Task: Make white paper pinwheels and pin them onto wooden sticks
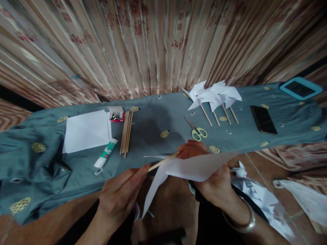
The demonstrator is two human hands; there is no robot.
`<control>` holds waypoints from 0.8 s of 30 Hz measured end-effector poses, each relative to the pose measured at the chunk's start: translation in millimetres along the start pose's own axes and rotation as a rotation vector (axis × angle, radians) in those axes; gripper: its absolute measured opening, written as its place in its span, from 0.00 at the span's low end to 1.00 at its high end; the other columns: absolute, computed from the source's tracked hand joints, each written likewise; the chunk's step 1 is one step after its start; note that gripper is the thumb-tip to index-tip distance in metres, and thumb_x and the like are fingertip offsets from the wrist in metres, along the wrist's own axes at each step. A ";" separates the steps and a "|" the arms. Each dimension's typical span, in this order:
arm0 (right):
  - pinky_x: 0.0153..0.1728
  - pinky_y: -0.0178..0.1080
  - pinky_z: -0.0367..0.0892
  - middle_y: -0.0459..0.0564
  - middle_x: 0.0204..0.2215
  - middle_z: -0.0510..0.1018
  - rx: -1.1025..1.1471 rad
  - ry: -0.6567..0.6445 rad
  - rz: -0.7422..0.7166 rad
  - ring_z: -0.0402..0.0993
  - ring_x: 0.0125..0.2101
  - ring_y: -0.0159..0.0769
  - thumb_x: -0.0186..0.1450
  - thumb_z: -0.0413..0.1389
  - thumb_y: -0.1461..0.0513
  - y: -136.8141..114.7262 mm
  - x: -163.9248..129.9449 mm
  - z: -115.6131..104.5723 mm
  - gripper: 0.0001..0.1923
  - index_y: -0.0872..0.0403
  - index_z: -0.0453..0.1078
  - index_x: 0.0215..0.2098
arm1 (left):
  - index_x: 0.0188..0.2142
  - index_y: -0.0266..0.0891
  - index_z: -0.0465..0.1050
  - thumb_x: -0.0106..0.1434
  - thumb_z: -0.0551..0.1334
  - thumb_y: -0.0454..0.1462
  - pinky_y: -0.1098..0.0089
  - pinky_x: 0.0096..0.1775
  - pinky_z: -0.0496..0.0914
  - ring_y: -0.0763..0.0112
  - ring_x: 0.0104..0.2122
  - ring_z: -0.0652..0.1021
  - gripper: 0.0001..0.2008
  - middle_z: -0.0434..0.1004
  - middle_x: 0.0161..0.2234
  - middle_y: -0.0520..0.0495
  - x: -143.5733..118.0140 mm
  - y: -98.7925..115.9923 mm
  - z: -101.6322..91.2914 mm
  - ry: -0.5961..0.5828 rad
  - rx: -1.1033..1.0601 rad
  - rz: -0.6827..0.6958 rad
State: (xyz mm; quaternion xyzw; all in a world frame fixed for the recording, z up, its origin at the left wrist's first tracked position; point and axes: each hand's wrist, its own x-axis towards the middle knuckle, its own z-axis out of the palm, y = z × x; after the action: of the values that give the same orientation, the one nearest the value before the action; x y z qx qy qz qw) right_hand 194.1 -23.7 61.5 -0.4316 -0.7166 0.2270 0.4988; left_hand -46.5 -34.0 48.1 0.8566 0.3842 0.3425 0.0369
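In front of me, off the table's near edge, my left hand [120,194] pinches one end of a thin wooden stick [163,162]. My right hand [216,185] is closed on a white paper pinwheel [191,168], with its fingers at the paper's far side and near the stick's other end. The paper hides part of these fingers, and I cannot tell whether the stick is fixed to the pinwheel. Green-handled scissors [196,132] lie just beyond my right hand. A bundle of wooden sticks [126,132] and a glue stick [106,152] lie beyond my left hand.
White paper sheets [85,131] lie left on the cloth-covered table [153,143], beside a small red box [117,114] of metal pins. Several finished pinwheels [217,95], a phone [263,119] and a blue-framed device [300,87] are rightward. A clear bag [265,200] with paper stands on the floor.
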 end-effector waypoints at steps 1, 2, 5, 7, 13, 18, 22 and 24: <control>0.55 0.52 0.65 0.48 0.37 0.79 0.000 0.014 -0.001 0.75 0.44 0.41 0.67 0.51 0.65 0.0 -1.2 -0.4 0.09 0.48 0.69 0.43 | 0.55 0.37 0.69 0.68 0.56 0.29 0.80 0.31 0.72 0.76 0.30 0.81 0.16 0.80 0.35 0.48 -0.1 -0.1 0.1 -0.003 0.011 -0.004; 0.55 0.53 0.64 0.48 0.38 0.79 -0.006 0.027 0.003 0.75 0.45 0.42 0.66 0.52 0.65 -0.1 -2.2 -0.8 0.09 0.48 0.69 0.43 | 0.54 0.37 0.70 0.68 0.56 0.29 0.80 0.31 0.71 0.76 0.30 0.81 0.15 0.80 0.34 0.48 -0.2 -0.3 0.1 -0.009 0.020 -0.007; 0.57 0.54 0.62 0.49 0.42 0.78 -0.044 0.019 0.014 0.74 0.47 0.44 0.63 0.56 0.65 -1.1 -3.6 -2.8 0.12 0.48 0.68 0.46 | 0.52 0.36 0.70 0.70 0.54 0.30 0.80 0.30 0.71 0.76 0.30 0.81 0.13 0.80 0.34 0.47 0.5 -1.0 0.0 -0.029 0.026 0.007; 0.57 0.54 0.63 0.50 0.42 0.78 -0.059 0.003 0.018 0.74 0.47 0.44 0.62 0.58 0.65 -1.8 -3.8 -4.1 0.14 0.49 0.68 0.46 | 0.51 0.36 0.70 0.70 0.54 0.30 0.81 0.29 0.70 0.77 0.29 0.80 0.12 0.80 0.34 0.48 1.7 -1.2 -0.6 -0.031 0.029 0.017; 0.59 0.52 0.62 0.53 0.47 0.78 -0.189 -0.075 -0.027 0.73 0.51 0.45 0.65 0.53 0.65 -3.2 -5.6 -8.7 0.19 0.51 0.64 0.55 | 0.49 0.35 0.70 0.70 0.54 0.30 0.81 0.30 0.70 0.78 0.29 0.79 0.11 0.80 0.33 0.48 2.2 0.1 -1.8 -0.026 0.045 0.019; 0.59 0.53 0.61 0.55 0.47 0.78 -0.232 -0.173 -0.047 0.72 0.51 0.45 0.68 0.52 0.61 -2.9 -6.7 -12.1 0.17 0.52 0.65 0.55 | 0.50 0.35 0.70 0.69 0.55 0.30 0.81 0.31 0.70 0.78 0.30 0.79 0.12 0.79 0.35 0.47 1.8 -0.4 -2.1 -0.050 0.015 0.001; 0.58 0.53 0.62 0.54 0.46 0.78 -0.214 -0.200 -0.039 0.72 0.50 0.44 0.68 0.51 0.61 -2.2 -5.8 -11.6 0.16 0.52 0.64 0.54 | 0.50 0.35 0.70 0.69 0.55 0.29 0.81 0.31 0.70 0.78 0.30 0.79 0.12 0.79 0.35 0.48 2.5 -0.2 -2.3 -0.066 -0.009 -0.012; 0.57 0.52 0.63 0.53 0.44 0.78 -0.200 -0.187 -0.042 0.73 0.48 0.43 0.68 0.51 0.61 -1.9 -5.1 -10.9 0.15 0.53 0.65 0.53 | 0.50 0.35 0.70 0.69 0.54 0.29 0.82 0.31 0.70 0.78 0.30 0.79 0.12 0.79 0.35 0.48 2.1 0.2 -2.4 -0.060 -0.007 -0.013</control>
State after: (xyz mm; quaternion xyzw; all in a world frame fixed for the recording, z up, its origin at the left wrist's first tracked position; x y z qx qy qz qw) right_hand 204.0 -30.1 64.7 -0.4409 -0.7878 0.1833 0.3891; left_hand -46.8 -33.2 51.1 0.8638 0.3873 0.3176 0.0539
